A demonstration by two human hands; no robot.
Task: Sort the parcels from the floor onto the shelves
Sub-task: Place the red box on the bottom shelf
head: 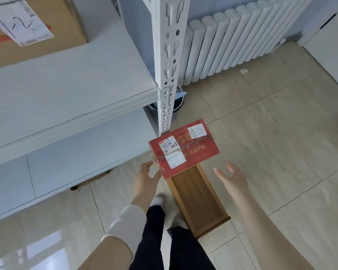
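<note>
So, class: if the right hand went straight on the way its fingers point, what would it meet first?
Probably the red parcel: the open right hand points toward its near edge, with nothing visible between them. Depth is unclear from this one view.

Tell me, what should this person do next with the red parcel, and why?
Probably bring the open right hand onto the red parcel: only the left hand pinches its string at one corner, and the shelf beside it has bare space.
</note>
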